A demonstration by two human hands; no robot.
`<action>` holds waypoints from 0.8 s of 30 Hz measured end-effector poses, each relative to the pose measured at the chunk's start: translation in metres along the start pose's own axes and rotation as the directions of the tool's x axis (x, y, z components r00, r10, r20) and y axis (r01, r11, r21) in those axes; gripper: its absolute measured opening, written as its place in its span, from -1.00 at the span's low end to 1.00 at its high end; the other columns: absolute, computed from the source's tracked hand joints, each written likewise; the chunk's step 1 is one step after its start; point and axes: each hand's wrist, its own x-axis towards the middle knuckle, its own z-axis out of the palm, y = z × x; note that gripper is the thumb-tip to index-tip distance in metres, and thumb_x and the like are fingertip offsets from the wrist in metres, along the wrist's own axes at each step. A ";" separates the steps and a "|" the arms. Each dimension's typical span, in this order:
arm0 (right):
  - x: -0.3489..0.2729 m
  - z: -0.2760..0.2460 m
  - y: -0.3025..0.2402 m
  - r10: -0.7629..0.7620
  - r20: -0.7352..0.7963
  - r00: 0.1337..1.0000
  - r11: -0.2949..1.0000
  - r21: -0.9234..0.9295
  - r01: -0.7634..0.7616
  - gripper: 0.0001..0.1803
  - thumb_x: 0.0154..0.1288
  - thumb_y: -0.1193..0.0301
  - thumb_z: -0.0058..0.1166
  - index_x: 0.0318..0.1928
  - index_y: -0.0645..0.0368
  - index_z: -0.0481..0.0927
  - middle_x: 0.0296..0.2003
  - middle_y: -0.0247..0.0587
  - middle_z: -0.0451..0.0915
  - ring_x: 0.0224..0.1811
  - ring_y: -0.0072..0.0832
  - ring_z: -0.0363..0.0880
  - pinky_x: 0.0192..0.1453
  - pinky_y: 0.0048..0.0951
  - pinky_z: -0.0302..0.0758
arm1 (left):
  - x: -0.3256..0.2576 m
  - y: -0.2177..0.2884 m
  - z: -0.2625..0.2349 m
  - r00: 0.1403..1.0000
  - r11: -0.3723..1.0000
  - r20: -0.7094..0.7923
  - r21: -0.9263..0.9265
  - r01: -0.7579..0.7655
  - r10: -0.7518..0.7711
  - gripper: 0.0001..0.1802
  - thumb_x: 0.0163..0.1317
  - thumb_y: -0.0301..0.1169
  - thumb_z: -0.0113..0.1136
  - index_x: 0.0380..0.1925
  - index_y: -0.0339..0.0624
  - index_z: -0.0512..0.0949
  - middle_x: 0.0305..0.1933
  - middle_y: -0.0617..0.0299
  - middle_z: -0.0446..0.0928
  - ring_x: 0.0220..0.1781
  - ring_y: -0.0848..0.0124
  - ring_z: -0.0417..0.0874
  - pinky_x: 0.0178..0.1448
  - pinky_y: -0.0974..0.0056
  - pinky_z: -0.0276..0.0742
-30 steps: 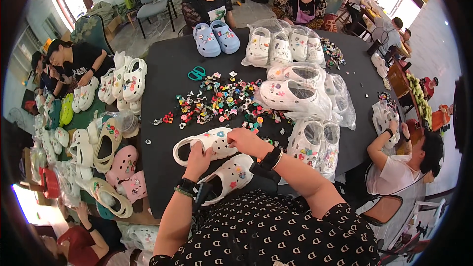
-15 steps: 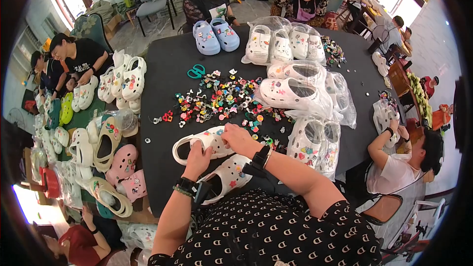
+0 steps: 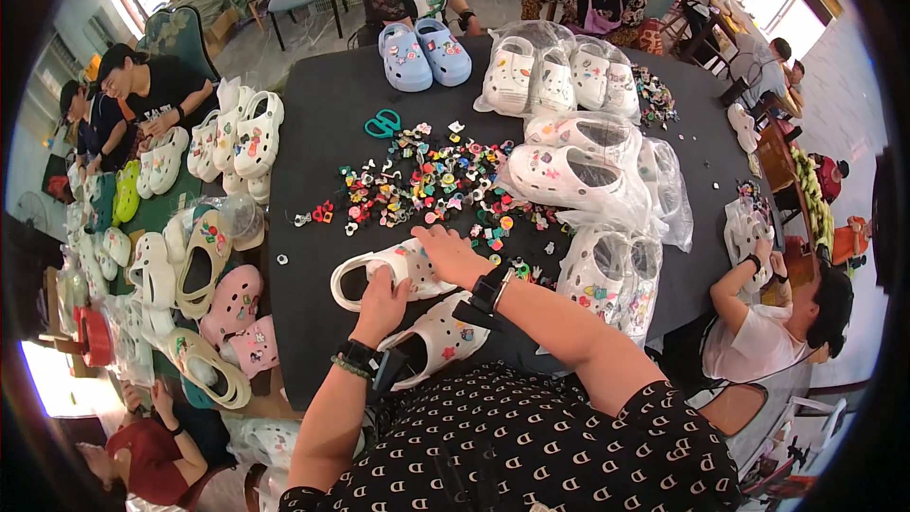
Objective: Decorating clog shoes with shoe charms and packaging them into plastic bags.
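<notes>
A white clog with small coloured charms (image 3: pixel 409 261) lies on the black table in front of me. My left hand (image 3: pixel 381 303) grips it at the foot opening, with its fingertips hidden inside. Over the toe end, my right hand (image 3: pixel 453 256) is closed on the upper; whether a charm sits under those fingers I cannot make out. Nearer to me, below my wrists, rests a second white clog (image 3: pixel 444 343) with a red star charm, partly covered by my right wrist. Just beyond both hands spreads a pile of loose, many-coloured shoe charms (image 3: pixel 431 190).
Teal scissors (image 3: pixel 383 123) lie beyond the charms, near blue clogs (image 3: pixel 408 62). Bagged white clogs (image 3: pixel 569 166) line the table's right side. More clogs, including a pink one (image 3: pixel 232 301), crowd a green surface at left. Several people sit around.
My right hand has shifted slightly up and left, its fingers now flatter over the toe of the clog. The left hand keeps its grip. The person opposite has bent forward.
</notes>
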 end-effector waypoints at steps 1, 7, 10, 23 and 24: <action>0.003 0.003 -0.001 -0.003 0.008 1.000 1.000 0.001 0.003 -0.33 -0.04 0.53 0.26 0.13 0.05 0.29 0.16 0.11 0.30 0.05 0.08 0.44 0.02 0.22 0.40 | 0.000 -0.001 0.000 1.000 1.000 -0.007 -0.007 -0.012 0.012 -0.66 0.21 -0.28 0.21 -0.33 -0.31 0.30 -0.42 -0.13 0.41 -0.36 -0.09 0.47 -0.28 -0.02 0.37; 0.008 0.006 -0.003 0.065 -0.072 0.995 0.992 -0.102 -0.072 -0.32 -0.05 0.57 0.26 0.14 0.06 0.29 0.21 0.07 0.26 0.11 0.06 0.39 0.01 0.22 0.42 | 0.000 0.001 0.002 1.000 1.000 0.010 0.012 0.002 -0.002 -0.67 0.21 -0.30 0.19 -0.32 -0.31 0.30 -0.41 -0.13 0.42 -0.35 -0.09 0.49 -0.28 -0.03 0.38; 0.005 0.003 0.005 0.044 -0.078 0.996 0.997 -0.065 -0.049 -0.27 -0.14 0.53 0.35 0.10 0.05 0.31 0.15 -0.01 0.30 0.10 0.01 0.38 0.01 0.20 0.42 | -0.001 0.000 0.003 1.000 1.000 -0.003 0.004 -0.004 0.004 -0.67 0.22 -0.30 0.18 -0.31 -0.32 0.30 -0.40 -0.15 0.42 -0.33 -0.11 0.48 -0.26 -0.04 0.38; -0.026 0.012 0.030 -0.345 -0.229 0.910 0.930 0.046 0.365 -0.86 0.08 0.43 0.20 -0.46 0.24 0.54 -0.38 -0.06 0.49 -0.27 -0.11 0.53 -0.19 -0.19 0.47 | 0.002 -0.002 -0.001 1.000 0.999 0.008 -0.024 0.028 -0.027 -0.65 0.22 -0.28 0.17 -0.34 -0.36 0.30 -0.37 -0.19 0.42 -0.26 -0.12 0.47 -0.19 -0.01 0.37; -0.023 0.010 0.029 -0.347 -0.233 0.908 0.929 0.044 0.367 -0.86 0.08 0.43 0.20 -0.46 0.24 0.54 -0.38 -0.06 0.49 -0.27 -0.11 0.53 -0.19 -0.19 0.47 | 0.003 -0.003 -0.001 1.000 0.999 0.006 -0.023 0.024 -0.024 -0.65 0.22 -0.28 0.17 -0.34 -0.36 0.30 -0.37 -0.19 0.42 -0.26 -0.12 0.47 -0.19 -0.01 0.37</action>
